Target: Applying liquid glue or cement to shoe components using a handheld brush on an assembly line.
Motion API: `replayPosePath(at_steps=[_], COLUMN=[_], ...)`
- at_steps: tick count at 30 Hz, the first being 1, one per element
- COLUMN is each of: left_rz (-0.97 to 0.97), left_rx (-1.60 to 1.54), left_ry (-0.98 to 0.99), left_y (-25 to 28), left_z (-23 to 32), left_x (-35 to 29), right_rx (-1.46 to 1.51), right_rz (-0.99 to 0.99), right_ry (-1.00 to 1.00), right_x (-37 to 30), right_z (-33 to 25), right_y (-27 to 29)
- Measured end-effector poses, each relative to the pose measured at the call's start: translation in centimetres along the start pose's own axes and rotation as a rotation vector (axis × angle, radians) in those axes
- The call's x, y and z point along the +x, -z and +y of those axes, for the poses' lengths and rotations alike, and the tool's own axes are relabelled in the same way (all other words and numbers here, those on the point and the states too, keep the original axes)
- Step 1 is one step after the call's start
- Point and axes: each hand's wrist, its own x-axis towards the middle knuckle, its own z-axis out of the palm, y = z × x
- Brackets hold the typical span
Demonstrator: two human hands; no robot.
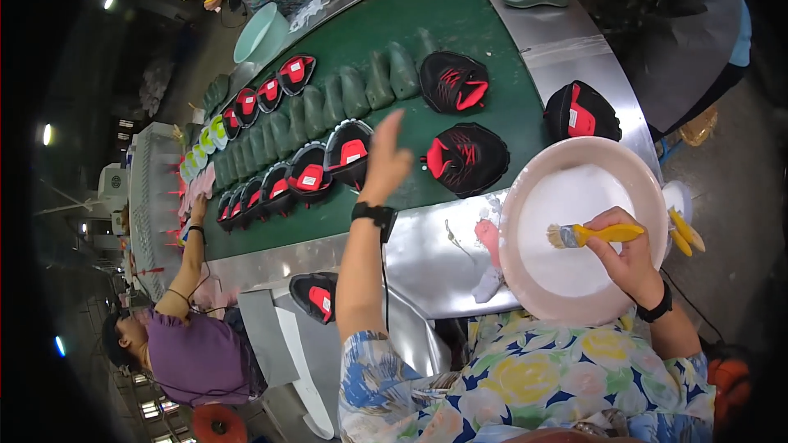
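Observation:
My right hand (628,261) grips the yellow handle of a paintbrush (599,235), its pale bristles over a wide pinkish basin (519,275) that holds white liquid. My left hand (389,162) reaches over the green belt with its fingers stretched and nothing in it. Right beside it lies a black shoe upper (349,156) with a red lining, one of a row running away to the left. Two laced black-and-red uppers, one farther (451,82) and one nearer (466,159), lie to the right of my left hand.
Green shoe lasts (353,92) stand in a row along the green belt (460,12). One upper (581,111) sits on the metal edge behind the basin, another (316,297) near my left forearm. A person in purple (201,357) works at left; others stand across.

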Motion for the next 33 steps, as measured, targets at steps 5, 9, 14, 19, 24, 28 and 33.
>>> replayPosePath(at_steps=[5, 9, 14, 19, 24, 28, 33], left_rz=[-0.586, -0.549, -0.348, -0.257, -0.544, -0.941, -0.77], left_rx=[0.503, 0.561, 0.478, 0.472, 0.668, 0.872, 0.756], left_ry=[-0.287, -0.098, -0.186, -0.186, -0.023, 0.037, 0.219], left_y=[-4.9, -8.8, -4.1, 9.0, 15.9, 17.1, 14.1], left_z=[5.5, 2.0, 3.7, 12.2, 14.1, 9.4, 5.9], left_x=[4.9, 6.5, 3.2, -7.3, -22.5, -33.4, -26.1], right_rx=[-0.032, -0.013, -0.006, 0.042, 0.095, 0.111, -0.007], right_rz=[0.005, 0.006, 0.016, -0.014, -0.077, -0.113, -0.156], right_ry=[0.084, 0.125, 0.194, 0.195, 0.224, 0.275, 0.146], right_x=[0.3, 0.0, 0.5, 1.3, 1.5, 1.0, 0.5], right_z=[-0.4, -0.8, -0.5, 0.8, 0.4, 0.2, 0.9], right_y=[0.2, -0.2, 1.2, 2.1, 2.0, 1.8, 2.7])
